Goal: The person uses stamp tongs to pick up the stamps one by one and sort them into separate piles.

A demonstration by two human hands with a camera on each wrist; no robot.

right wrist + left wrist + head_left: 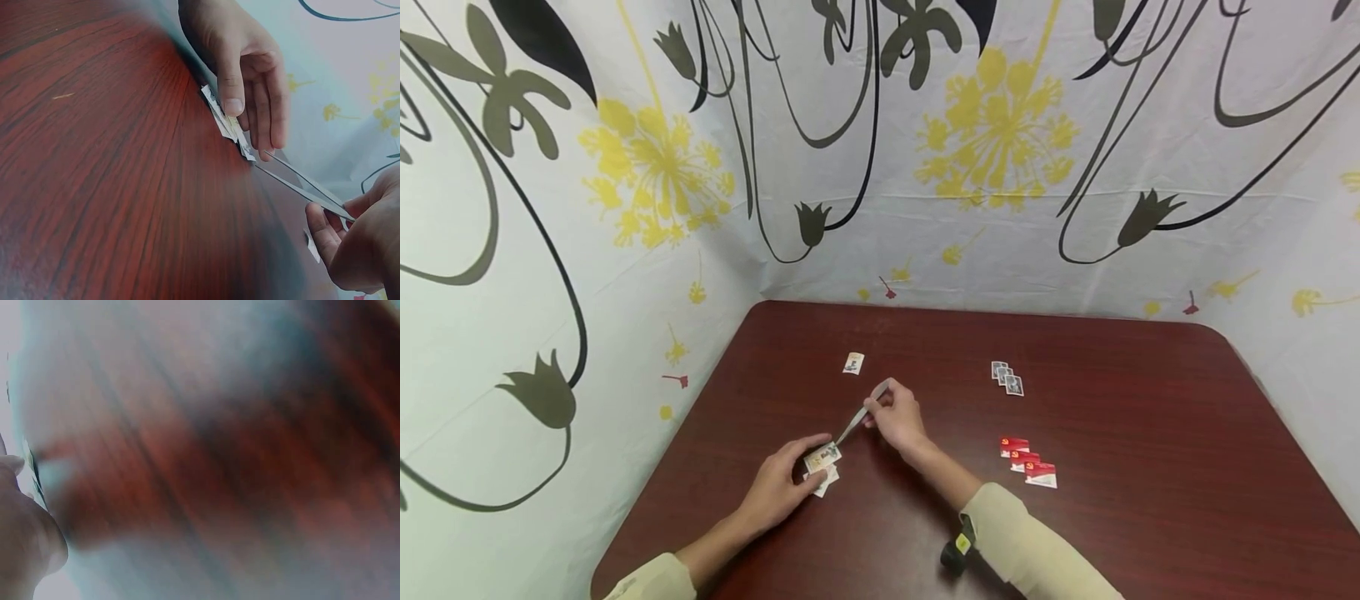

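My right hand [897, 417] grips a pair of metal tweezers [861, 417] between thumb and fingers. In the right wrist view the two tips of the tweezers [306, 194] stand apart, close to the corner of a stamp. My left hand [782, 483] lies over a small fanned group of pale stamps [822, 457]. Its thumb [231, 94] presses on them, while the forefinger reaches along the far edge of the top stamp. In the left wrist view only part of the left hand [28, 540] and the stamps' edges show, beside blurred table.
One pale stamp [853, 363] lies alone on the dark red table [1120, 417]. Overlapping grey stamps [1006, 377] lie at the back right, and overlapping red-and-white ones [1028, 463] nearer. A dark wrist camera [955, 554] sits at the right sleeve. Patterned cloth [880, 167] hangs behind.
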